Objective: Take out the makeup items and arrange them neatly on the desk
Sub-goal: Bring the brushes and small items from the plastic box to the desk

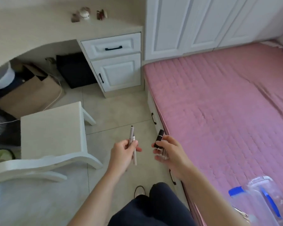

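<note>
A person stands on a tiled floor [118,110] between a white stool [51,131] and a bed [227,111] with a pink cover, looking down at both hands. The left hand [122,154] grips two slim pale pencils [133,144] together, fingers curled round them, their tips pointing up and away. The right hand [171,152] holds a black tube [158,138], pinched near the thumb, and a small clear bottle [162,154] sits lower in the same curled fingers. Both hands hover above the floor, close together but apart.

The desk [39,22] lies well away at the upper left, a pale curved top with a drawer [111,44] and a cupboard door [118,74] beneath its right end. A few small figurines [85,13] stand on it near the back. On the bed at the lower right lies a clear plastic box [258,201] with blue clips. Bags [30,93] sit under the desk.
</note>
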The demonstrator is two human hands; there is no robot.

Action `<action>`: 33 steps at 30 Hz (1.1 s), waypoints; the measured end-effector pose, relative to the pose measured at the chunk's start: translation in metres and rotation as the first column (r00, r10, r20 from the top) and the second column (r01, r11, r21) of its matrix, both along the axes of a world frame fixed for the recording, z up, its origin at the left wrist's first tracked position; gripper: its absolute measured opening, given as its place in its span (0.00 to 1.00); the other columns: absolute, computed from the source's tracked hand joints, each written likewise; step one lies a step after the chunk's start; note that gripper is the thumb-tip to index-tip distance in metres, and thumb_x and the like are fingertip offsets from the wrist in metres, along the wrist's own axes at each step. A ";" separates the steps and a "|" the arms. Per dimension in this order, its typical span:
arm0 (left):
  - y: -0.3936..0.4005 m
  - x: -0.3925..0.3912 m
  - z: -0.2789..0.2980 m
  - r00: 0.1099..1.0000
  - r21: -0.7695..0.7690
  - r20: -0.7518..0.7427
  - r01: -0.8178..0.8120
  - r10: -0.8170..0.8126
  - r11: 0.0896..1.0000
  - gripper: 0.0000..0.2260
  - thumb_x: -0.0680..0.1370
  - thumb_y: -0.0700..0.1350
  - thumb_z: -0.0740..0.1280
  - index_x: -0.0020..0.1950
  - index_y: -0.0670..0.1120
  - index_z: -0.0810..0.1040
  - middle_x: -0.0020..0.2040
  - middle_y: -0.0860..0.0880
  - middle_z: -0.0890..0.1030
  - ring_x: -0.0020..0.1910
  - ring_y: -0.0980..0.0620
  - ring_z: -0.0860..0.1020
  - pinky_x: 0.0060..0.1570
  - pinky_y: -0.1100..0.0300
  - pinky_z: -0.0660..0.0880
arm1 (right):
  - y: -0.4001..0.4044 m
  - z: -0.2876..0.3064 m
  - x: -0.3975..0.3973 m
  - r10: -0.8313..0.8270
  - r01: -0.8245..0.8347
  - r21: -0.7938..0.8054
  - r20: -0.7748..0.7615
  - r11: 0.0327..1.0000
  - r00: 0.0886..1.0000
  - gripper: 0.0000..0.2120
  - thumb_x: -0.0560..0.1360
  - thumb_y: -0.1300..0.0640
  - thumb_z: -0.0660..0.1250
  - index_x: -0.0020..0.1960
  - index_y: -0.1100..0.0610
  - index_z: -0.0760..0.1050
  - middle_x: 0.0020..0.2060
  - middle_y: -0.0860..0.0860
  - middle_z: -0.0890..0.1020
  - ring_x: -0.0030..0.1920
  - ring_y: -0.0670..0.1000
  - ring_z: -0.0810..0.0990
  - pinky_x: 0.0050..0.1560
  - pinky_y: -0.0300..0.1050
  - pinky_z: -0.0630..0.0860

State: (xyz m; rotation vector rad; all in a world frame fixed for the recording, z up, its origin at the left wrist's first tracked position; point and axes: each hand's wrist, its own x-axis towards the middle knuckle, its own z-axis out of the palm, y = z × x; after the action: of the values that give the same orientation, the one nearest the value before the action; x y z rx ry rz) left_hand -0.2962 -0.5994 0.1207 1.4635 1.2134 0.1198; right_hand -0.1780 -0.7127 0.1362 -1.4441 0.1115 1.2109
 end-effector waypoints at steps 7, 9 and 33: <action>0.069 0.057 0.007 0.997 -0.017 0.054 -0.050 0.051 0.999 0.09 0.80 0.47 0.64 0.46 0.45 0.81 0.38 0.52 0.85 0.32 0.60 0.79 0.36 0.65 0.75 | 0.088 0.008 0.060 -0.027 0.036 0.067 -0.134 0.997 0.991 0.02 0.78 0.62 0.62 0.49 0.61 0.71 0.38 0.58 0.81 0.34 0.53 0.77 0.37 0.47 0.75; 0.091 0.081 0.011 0.994 -0.021 0.076 -0.079 0.080 0.997 0.10 0.80 0.47 0.63 0.46 0.43 0.81 0.38 0.51 0.85 0.32 0.59 0.78 0.34 0.66 0.75 | 0.114 0.009 0.085 -0.021 0.034 0.083 -0.160 0.996 0.987 0.03 0.79 0.61 0.63 0.49 0.61 0.72 0.36 0.57 0.80 0.34 0.53 0.77 0.37 0.48 0.75; 0.386 0.285 0.030 0.934 -0.140 0.124 -0.318 0.335 0.938 0.08 0.79 0.46 0.65 0.49 0.43 0.81 0.42 0.47 0.85 0.32 0.54 0.80 0.34 0.58 0.80 | 0.437 0.015 0.302 0.189 -0.188 0.020 -0.015 0.982 0.982 0.02 0.79 0.62 0.62 0.49 0.59 0.73 0.36 0.56 0.78 0.34 0.52 0.74 0.39 0.47 0.74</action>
State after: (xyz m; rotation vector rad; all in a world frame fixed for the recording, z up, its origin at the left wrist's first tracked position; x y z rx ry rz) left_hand -0.0116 -0.2132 0.1505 1.1200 1.3123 0.3699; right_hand 0.1235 -0.2754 0.1510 -1.4540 -0.0262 1.3744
